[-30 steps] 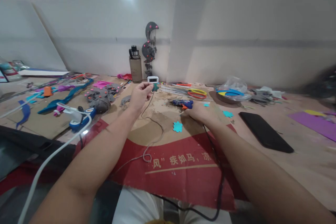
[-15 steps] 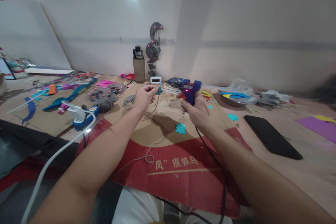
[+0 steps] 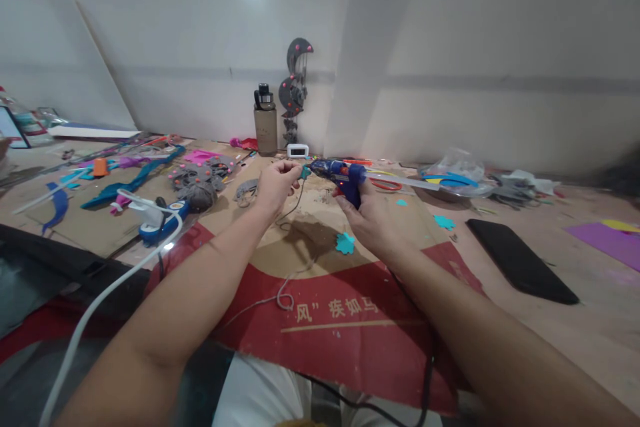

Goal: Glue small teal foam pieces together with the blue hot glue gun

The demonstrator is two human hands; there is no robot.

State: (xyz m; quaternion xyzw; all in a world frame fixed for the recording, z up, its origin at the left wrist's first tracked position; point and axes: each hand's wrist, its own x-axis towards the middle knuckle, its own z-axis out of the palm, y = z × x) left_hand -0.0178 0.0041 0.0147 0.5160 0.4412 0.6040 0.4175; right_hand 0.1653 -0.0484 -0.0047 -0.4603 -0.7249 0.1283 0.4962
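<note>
My left hand (image 3: 278, 185) pinches a small teal flower cutout (image 3: 305, 172), from which a grey yarn strand (image 3: 299, 198) hangs to the cardboard. My right hand (image 3: 364, 213) is wrapped round the handle of a blue glue gun (image 3: 345, 177), its red light lit. The gun's nozzle is right at the cutout; whether they touch I cannot tell. A clear glue stick (image 3: 400, 179) sticks out of the gun's back. Below the hands, a turquoise flower cutout (image 3: 345, 243) lies flat on the red and brown cardboard (image 3: 350, 340).
Behind stand a bottle (image 3: 265, 123) and a small white display (image 3: 298, 151). To the left lie grey yarn (image 3: 200, 190) and a blue power strip (image 3: 163, 223) with a white cable. A black phone (image 3: 520, 260), another turquoise cutout (image 3: 444, 222) and red-handled scissors (image 3: 385, 184) are on the right.
My right hand has turned the glue gun and brought its nozzle left, up to the cutout. The glue stick at its back now shows. My left hand stays nearly in place.
</note>
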